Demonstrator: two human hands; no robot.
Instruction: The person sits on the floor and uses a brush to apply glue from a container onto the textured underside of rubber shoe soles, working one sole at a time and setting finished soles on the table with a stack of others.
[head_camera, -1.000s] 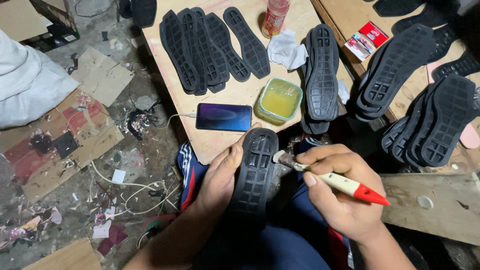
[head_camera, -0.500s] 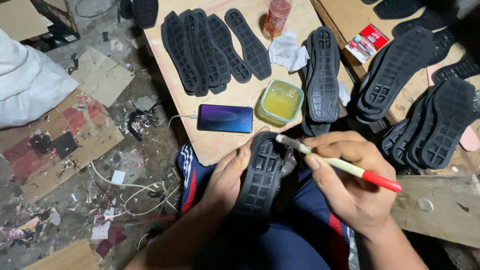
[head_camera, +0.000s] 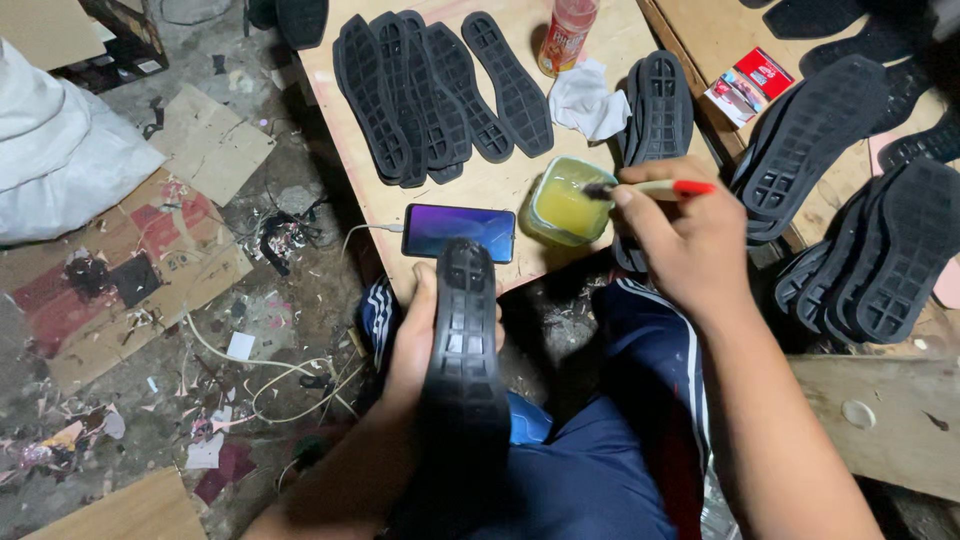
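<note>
right hand (head_camera: 690, 235) pinches a red-handled brush (head_camera: 655, 187) w/ fingers pressed together, bristle tip dipped into the green tub of yellowish glue (head_camera: 565, 205) on the desk (head_camera: 500, 175), just right of the phone (head_camera: 460, 230). left hand (head_camera: 420, 335) is wrapped under a black shoe sole (head_camera: 462, 350), thumb on its left edge, tread side up, held over the lap & apart from the tub. to do the dip well, imo: load only the bristle end, wipe excess on the tub rim so no drips land on the phone or the trousers, keep the sole level & steady so the coat can go on thin and even, right to the edges. hard to tell: how much glue is left in the tub, whether the bristles are loaded, the sole's underside & heel end (lost in dark by the lap), left fingers hidden beneath it. piles of soles (head_camera: 440, 95) at top & right run off frame; count unclear.
</note>
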